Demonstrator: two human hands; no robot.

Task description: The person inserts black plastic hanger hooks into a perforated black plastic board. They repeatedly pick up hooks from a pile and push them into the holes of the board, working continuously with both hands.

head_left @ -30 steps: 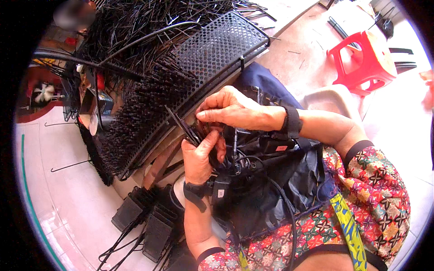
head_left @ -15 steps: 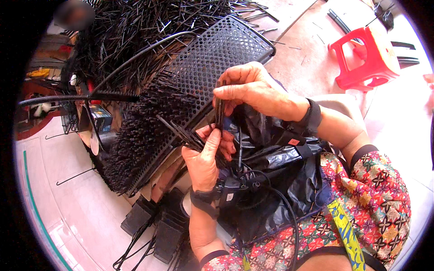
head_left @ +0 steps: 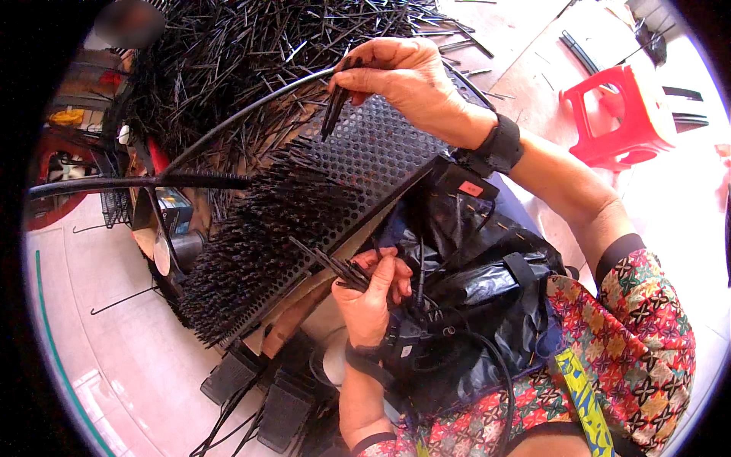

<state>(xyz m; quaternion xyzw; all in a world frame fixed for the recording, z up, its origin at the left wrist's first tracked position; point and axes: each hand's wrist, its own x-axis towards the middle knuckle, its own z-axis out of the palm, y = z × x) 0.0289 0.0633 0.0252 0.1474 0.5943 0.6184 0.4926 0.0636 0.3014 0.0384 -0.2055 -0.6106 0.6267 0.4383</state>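
My left hand [head_left: 368, 301] is closed around a bunch of thin black sticks [head_left: 326, 259], near the front edge of a black perforated tray [head_left: 396, 133]. Held above that tray, my right hand [head_left: 403, 76] pinches a few dark sticks [head_left: 333, 110] pointing downward. Many black sticks [head_left: 266, 221] stand upright, packed in the holes over the tray's left part. The right part shows bare holes.
A large heap of loose black sticks [head_left: 251, 53] lies behind the tray. A red plastic stool [head_left: 620, 118] stands at the right. A black curved cable [head_left: 236, 118] crosses over the tray's far side. Black plastic sheeting [head_left: 472, 297] covers my lap.
My right hand has moved up and away from my left, carrying a few sticks over the tray. My left hand has shifted slightly right and toward me, still gripping its bunch.
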